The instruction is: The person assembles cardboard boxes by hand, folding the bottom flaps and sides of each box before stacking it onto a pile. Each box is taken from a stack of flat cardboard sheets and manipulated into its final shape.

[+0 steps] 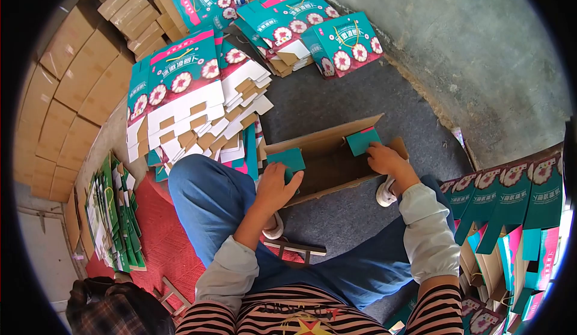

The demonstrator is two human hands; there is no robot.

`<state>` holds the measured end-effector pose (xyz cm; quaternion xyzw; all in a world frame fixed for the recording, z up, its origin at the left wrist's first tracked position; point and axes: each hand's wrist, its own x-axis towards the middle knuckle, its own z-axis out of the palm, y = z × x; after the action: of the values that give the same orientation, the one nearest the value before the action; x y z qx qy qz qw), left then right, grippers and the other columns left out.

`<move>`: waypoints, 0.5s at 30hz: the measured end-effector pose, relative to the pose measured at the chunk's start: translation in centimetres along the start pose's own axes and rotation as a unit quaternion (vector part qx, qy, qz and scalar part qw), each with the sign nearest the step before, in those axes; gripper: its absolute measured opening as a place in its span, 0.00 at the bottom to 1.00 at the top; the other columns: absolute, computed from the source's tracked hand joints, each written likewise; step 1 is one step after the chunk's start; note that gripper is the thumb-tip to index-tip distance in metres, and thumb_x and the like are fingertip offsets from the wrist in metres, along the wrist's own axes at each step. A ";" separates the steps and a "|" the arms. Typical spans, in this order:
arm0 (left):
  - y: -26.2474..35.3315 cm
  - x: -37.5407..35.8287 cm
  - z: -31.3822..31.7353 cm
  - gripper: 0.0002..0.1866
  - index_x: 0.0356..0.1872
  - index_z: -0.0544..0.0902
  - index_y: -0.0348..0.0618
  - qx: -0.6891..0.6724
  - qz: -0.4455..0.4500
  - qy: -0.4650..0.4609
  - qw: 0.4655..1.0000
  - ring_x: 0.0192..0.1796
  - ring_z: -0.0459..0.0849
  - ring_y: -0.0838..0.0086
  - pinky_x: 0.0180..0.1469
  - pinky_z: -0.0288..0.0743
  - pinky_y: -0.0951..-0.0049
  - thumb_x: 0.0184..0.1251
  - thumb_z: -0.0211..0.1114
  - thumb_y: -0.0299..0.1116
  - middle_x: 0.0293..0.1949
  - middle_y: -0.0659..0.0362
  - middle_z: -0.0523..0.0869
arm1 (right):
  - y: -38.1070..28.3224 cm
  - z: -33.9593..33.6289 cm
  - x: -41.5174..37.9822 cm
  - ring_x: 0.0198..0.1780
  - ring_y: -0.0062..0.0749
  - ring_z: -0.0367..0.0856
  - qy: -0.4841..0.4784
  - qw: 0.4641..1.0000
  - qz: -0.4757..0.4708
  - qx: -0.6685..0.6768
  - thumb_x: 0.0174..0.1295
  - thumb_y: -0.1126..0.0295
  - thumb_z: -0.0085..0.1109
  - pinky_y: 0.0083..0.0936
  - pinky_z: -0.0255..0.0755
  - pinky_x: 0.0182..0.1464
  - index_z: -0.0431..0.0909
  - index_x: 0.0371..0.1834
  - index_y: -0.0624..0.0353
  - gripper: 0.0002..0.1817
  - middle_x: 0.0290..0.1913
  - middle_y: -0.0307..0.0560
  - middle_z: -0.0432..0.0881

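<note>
Both hands grip an open brown corrugated cardboard box (327, 161) lying on grey floor between the knees.
Left hand (275, 188) pinches one teal flap (287, 159); right hand (386, 159) presses another; printed writing unreadable.

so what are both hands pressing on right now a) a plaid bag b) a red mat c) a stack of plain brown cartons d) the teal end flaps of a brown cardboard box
d: the left hand and right hand each press a teal flap at opposite ends of the open cardboard box.
</note>
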<state>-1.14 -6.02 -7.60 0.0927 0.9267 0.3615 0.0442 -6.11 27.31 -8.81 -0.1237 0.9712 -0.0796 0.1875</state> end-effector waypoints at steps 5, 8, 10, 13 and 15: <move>-0.4 -0.5 -0.2 0.27 0.43 0.78 0.30 -0.072 -0.011 0.007 0.997 0.60 0.71 0.43 0.62 0.64 0.56 0.64 0.59 0.51 0.51 0.33 0.76 | 0.1 -0.6 0.7 0.55 0.50 0.78 0.058 0.991 0.073 0.095 0.69 0.57 0.43 0.40 0.71 0.56 0.74 0.55 0.62 0.22 0.58 0.62 0.74; -0.8 -0.8 -0.1 0.26 0.43 0.77 0.31 -0.090 -0.019 -0.004 0.996 0.63 0.68 0.41 0.65 0.62 0.55 0.65 0.58 0.51 0.53 0.32 0.75 | 1.9 -0.1 2.1 0.53 0.48 0.79 0.140 0.902 0.127 0.387 0.65 0.40 0.41 0.40 0.72 0.54 0.70 0.61 0.61 0.35 0.58 0.63 0.74; -1.2 -0.8 0.2 0.26 0.43 0.77 0.31 -0.085 -0.014 -0.008 0.996 0.65 0.66 0.40 0.66 0.61 0.54 0.65 0.58 0.51 0.54 0.32 0.74 | 0.7 -2.7 1.1 0.51 0.47 0.80 0.126 0.831 0.216 0.497 0.61 0.30 0.40 0.41 0.74 0.51 0.65 0.66 0.59 0.45 0.57 0.63 0.75; -1.5 -0.6 -0.1 0.26 0.43 0.77 0.31 -0.091 -0.013 -0.026 0.995 0.67 0.64 0.39 0.67 0.59 0.54 0.65 0.57 0.51 0.55 0.32 0.74 | 0.5 -4.3 2.3 0.48 0.47 0.80 0.114 0.816 0.277 0.494 0.53 0.23 0.41 0.40 0.76 0.45 0.57 0.71 0.58 0.54 0.55 0.64 0.75; -1.6 -0.6 -0.2 0.26 0.44 0.77 0.31 -0.096 -0.017 -0.040 0.994 0.67 0.63 0.40 0.67 0.59 0.54 0.65 0.57 0.51 0.56 0.32 0.73 | -0.1 -4.5 3.1 0.48 0.47 0.80 0.138 0.825 0.285 0.468 0.52 0.22 0.42 0.39 0.77 0.42 0.54 0.73 0.57 0.56 0.55 0.64 0.75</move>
<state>-0.78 -7.45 -8.48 0.0867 0.8864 0.4445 0.0959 -10.60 26.90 -5.76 0.2729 0.8253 -0.4839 0.1015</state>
